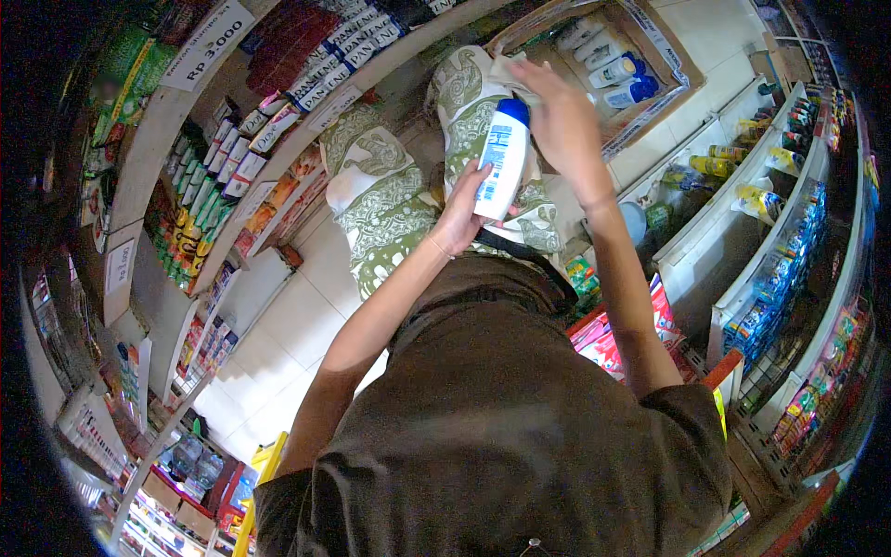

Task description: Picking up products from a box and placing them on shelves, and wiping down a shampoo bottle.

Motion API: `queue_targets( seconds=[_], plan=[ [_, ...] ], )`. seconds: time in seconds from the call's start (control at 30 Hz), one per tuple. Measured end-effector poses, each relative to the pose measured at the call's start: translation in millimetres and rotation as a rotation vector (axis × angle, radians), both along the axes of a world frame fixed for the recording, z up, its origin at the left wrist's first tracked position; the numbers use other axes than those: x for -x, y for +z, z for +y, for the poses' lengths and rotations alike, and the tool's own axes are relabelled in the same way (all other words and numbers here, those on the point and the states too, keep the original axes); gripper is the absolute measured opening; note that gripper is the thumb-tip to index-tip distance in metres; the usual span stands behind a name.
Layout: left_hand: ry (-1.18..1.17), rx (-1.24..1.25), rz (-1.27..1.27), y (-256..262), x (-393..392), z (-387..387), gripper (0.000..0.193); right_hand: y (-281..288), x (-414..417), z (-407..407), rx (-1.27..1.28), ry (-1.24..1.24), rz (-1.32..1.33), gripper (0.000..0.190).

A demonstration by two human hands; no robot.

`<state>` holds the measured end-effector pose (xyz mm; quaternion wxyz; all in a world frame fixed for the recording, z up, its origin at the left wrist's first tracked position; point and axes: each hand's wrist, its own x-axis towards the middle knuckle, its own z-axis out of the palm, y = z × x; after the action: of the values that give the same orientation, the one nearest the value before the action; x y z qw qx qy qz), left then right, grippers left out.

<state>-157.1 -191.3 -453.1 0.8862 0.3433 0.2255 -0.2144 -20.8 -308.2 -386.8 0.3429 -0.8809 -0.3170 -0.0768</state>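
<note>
A white plastic bottle with a dark blue cap (pixel 502 160) rests in my left hand (pixel 462 209), its cap pointing away from me and its printed back label facing up. Fingers wrap the bottle's lower part. Just right of the cap is my right hand (pixel 562 118), blurred, with a pale beige cloth (pixel 509 72) at its fingers and partly hidden beneath it. Beyond it, an open cardboard box (pixel 679 76) on the floor holds several white bottles (pixel 614 72), some blue-capped. Both hands are above my lap, over green-and-white patterned trousers (pixel 390 209).
Close on the left, shelves carry boxed hair-care products (pixel 334 66), Dove packs (pixel 273 129) and price tags (pixel 205 45). To the right, another shelf unit (pixel 696 216) bears yellow pouches (pixel 759 200) and blue packets (pixel 773 278). Pink packs (pixel 602 341) stand beside my right elbow. Tiled floor (pixel 278 348) lies left of me.
</note>
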Motion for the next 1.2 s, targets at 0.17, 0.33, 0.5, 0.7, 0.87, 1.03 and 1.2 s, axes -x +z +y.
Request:
queue_targets(
  seconds=[0.17,0.33,0.5,0.7,0.87,1.03,1.2],
  plan=[
    [0.061,0.085,-0.006,-3,-4,-6,0.071,-35,31,23,0.495,-0.06,-0.055,0.039],
    [0.28,0.043,0.233,6,-4,-14,0.097,-12,99,18,0.388,0.009,-0.01,0.031],
    [0.244,0.272,0.237,16,6,-13,0.088,-3,136,6,0.372,0.046,0.082,0.032],
    [0.16,0.24,0.112,3,8,-15,0.073,7,140,-11,0.345,0.092,0.149,0.038],
    [0.014,0.553,-0.134,-4,3,-7,0.062,14,143,-34,0.263,0.206,0.233,0.039],
    [-0.05,0.611,-0.049,-16,5,-6,0.054,43,121,-53,0.278,0.444,0.305,0.035],
    [-0.065,0.364,0.011,-13,1,-6,0.062,69,56,-32,-0.069,0.348,0.417,0.04]
  ],
)
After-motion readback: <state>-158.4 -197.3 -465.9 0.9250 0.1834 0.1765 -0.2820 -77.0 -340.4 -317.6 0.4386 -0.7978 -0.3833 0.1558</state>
